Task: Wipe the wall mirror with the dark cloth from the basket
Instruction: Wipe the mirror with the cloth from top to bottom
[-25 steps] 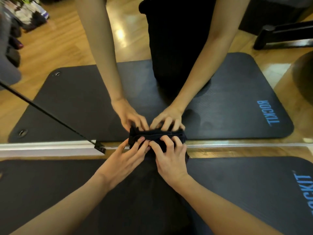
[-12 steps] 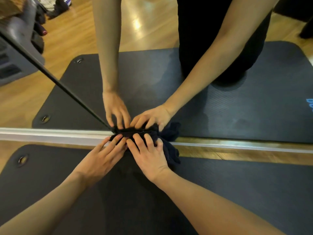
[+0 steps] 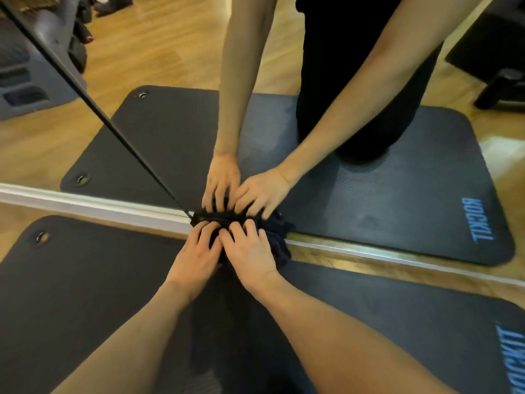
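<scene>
Both hands, left hand and right hand, press curled fingers onto the bunched dark cloth, pinned beneath them against the wall mirror bottom edge. Loose folds trailing beside the right fingers could slip free, probably leaving streaks.

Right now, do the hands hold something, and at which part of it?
Both hands press the dark cloth against the bottom edge of the mirror. The left hand covers its left end, the right hand its middle; the right end hangs free.

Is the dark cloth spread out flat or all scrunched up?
Scrunched up. The dark cloth is a bunched wad under the left hand and right hand, pressed against the mirror's bottom edge.
</scene>
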Motion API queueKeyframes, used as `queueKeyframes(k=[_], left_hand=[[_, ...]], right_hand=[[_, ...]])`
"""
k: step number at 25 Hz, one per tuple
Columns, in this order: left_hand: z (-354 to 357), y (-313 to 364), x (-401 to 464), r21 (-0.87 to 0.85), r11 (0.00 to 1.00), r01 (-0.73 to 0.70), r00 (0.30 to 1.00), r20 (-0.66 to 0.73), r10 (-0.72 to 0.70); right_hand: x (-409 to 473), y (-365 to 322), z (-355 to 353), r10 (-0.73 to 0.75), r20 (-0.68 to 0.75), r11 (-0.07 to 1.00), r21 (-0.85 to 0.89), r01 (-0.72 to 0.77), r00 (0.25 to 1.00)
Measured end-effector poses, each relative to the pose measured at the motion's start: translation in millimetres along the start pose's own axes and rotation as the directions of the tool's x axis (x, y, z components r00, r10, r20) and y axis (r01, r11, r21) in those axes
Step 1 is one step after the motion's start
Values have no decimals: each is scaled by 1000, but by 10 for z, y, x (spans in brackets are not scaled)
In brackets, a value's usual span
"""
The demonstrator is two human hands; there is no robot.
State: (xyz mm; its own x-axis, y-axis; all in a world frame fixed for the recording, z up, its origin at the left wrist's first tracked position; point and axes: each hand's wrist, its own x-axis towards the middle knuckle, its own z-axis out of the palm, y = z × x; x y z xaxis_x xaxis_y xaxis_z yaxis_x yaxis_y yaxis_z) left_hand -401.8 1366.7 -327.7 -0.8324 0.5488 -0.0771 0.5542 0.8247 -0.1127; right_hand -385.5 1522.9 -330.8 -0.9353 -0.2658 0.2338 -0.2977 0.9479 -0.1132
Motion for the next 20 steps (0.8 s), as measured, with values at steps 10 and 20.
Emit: queueKeyframes(k=[10, 20], left_hand=[[-2555, 728, -76, -299, 931, 212, 961, 238, -142], [-4008, 947, -5, -295, 896, 332, 927, 277, -253]], right_hand=[[-107, 516, -2507, -61, 417, 989, 146, -1, 907], [87, 704, -3796, -117, 416, 984, 170, 50, 902]])
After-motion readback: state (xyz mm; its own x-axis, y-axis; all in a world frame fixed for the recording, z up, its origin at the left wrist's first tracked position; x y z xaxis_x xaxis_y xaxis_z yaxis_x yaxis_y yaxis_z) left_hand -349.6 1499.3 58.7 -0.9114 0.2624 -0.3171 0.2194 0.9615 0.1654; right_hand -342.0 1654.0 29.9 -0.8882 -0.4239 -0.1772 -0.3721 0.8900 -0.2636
